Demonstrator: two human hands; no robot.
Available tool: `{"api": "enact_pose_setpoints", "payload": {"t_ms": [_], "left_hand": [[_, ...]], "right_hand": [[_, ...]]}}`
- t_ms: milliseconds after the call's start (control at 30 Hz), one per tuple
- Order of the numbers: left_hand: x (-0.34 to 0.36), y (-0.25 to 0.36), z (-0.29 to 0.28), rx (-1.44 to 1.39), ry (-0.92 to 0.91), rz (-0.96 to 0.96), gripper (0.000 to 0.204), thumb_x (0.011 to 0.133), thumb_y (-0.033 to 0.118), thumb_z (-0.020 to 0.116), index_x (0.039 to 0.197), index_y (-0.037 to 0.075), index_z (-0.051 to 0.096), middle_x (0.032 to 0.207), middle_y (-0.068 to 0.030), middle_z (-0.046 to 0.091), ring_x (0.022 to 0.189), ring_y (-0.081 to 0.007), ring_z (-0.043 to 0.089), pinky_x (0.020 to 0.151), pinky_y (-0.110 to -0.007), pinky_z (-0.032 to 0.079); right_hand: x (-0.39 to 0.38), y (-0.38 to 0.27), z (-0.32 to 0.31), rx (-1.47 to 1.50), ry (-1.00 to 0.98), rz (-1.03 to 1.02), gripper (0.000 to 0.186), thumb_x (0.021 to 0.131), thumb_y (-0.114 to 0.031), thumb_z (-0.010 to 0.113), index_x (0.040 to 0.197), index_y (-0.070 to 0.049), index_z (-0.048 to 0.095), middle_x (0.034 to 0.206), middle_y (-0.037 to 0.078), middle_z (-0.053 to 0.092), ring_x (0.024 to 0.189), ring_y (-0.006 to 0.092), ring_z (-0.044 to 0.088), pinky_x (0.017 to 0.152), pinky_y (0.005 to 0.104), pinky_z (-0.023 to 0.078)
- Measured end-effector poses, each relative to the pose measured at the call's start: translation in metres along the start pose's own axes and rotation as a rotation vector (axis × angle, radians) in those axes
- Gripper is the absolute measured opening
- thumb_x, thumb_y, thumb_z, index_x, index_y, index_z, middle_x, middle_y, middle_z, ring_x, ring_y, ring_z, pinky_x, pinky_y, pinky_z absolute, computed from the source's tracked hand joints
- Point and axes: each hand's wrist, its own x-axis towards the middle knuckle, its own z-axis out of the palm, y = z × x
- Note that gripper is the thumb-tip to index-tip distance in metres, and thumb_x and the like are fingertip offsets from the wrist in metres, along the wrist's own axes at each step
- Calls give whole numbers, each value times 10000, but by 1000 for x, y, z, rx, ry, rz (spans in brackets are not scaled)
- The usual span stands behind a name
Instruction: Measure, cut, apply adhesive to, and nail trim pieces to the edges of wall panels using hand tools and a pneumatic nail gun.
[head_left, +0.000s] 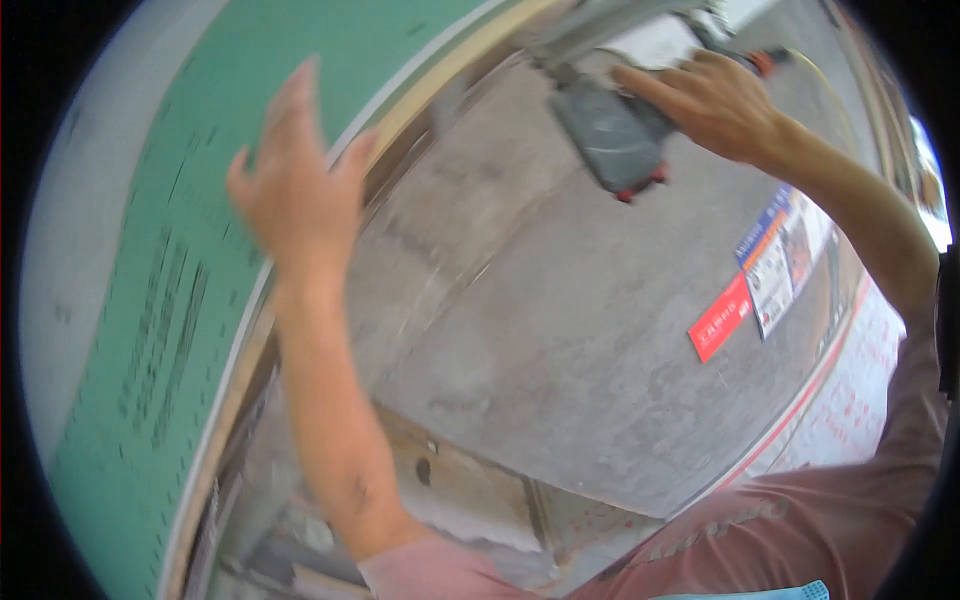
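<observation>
My left hand point(305, 190), a little blurred, is open with fingers spread, over the edge of a green wallboard panel point(160, 290). Whether it touches the board, I cannot tell. At the upper right my right hand point(725, 105) is closed around the handle of a grey air nail gun point(610, 135) with red parts. A thin yellowish hose point(825, 85) runs from the orange-red fitting behind that hand. The tool's nose end is near the top edge of the view, where blur hides its details.
A pale wooden strip point(430, 85) runs along the board's white edge. Below lies a grey concrete floor point(560, 350). Red, white and blue printed sheets point(720, 318) lie on the right. A worn board point(465, 490) and some clutter are at the lower left.
</observation>
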Motion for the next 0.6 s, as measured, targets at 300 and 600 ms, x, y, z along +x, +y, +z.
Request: {"api": "enact_pose_setpoints", "payload": {"t_ms": [300,600], "left_hand": [[-105,-71,-31,263,68,26,440,861,133,700,1224,381,670,1373,8,590,1274,-232,529,1067,-552,317],[-135,-99,-45,165,110,-2,458,832,128,727,1218,372,694,1343,-2,611,1227,-241,562,1058,-521,342]], "right_hand": [[6,-101,-20,330,137,-172,525,820,-27,651,1320,-138,537,756,32,653,705,207,663,702,348,511],[55,-173,-46,274,260,-248,541,808,-108,658,1317,-185,492,713,15,618,640,198,637,650,309,498]]}}
